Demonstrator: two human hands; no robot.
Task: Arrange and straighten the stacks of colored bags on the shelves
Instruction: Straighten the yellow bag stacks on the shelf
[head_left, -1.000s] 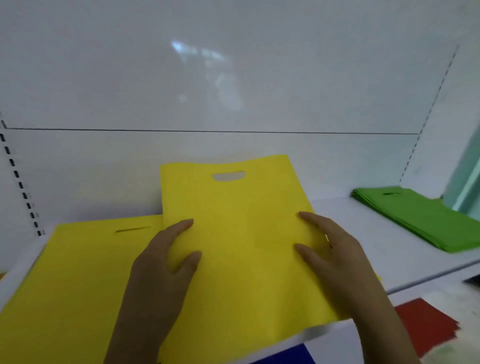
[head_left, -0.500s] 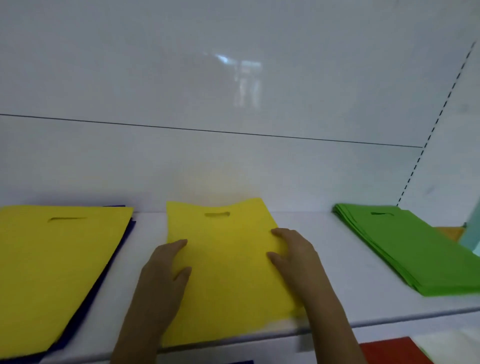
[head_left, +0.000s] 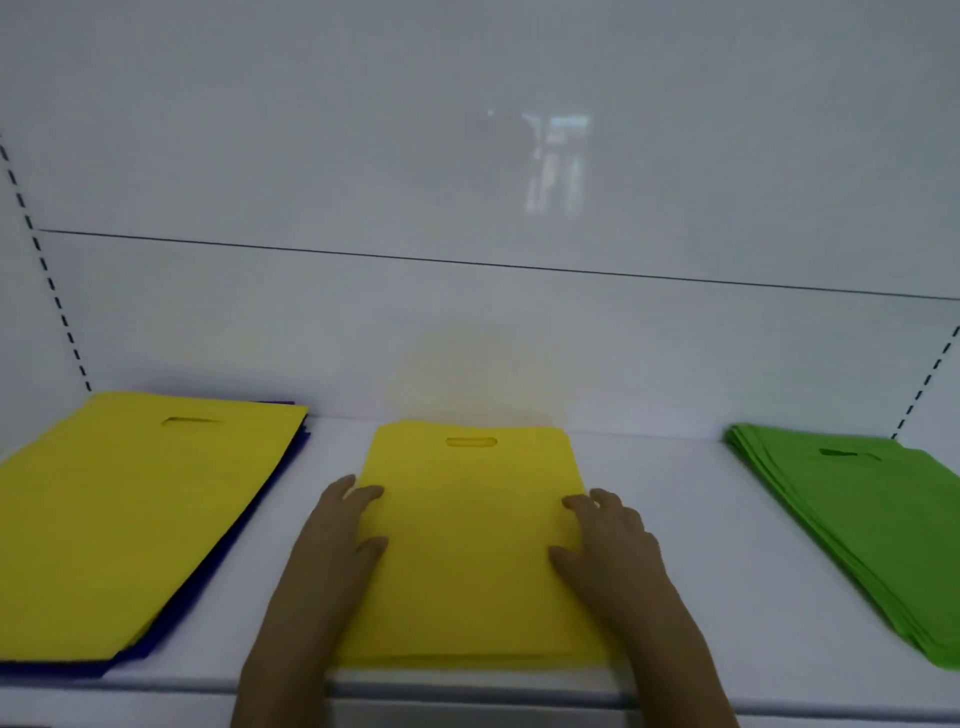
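Flattening is what both hands are doing now: the left hand (head_left: 340, 540) and right hand (head_left: 613, 540) lie w/ fingers straight and spread on the two long edges of the middle yellow stack (head_left: 470, 551), nothing pinched, the grip being a flat press from each side, thumbs resting on the top bag. A second ago the same stack was held tilted up off the shelf, overlapping the left-hand pile; half a sec. ago it was already laid flat, and since then it has been squared so its front edge runs roughly parallel to the shelf (head_left: 675, 519) lip, handle cut-out toward the back wall. It now sits apart from both neighbours, approx. midway between them. To the left, the bigger yellow stack (head_left: 140, 519) lies skewed over dark blue bags (head_left: 249, 525) whose edges stick out beneath, so that pile is judged not yet sorted. To the right, the green stack (head_left: 857, 545) is fanned a bit at its edges and angled. The middle stack looks about done; the left mixed pile prob. needs attention next.
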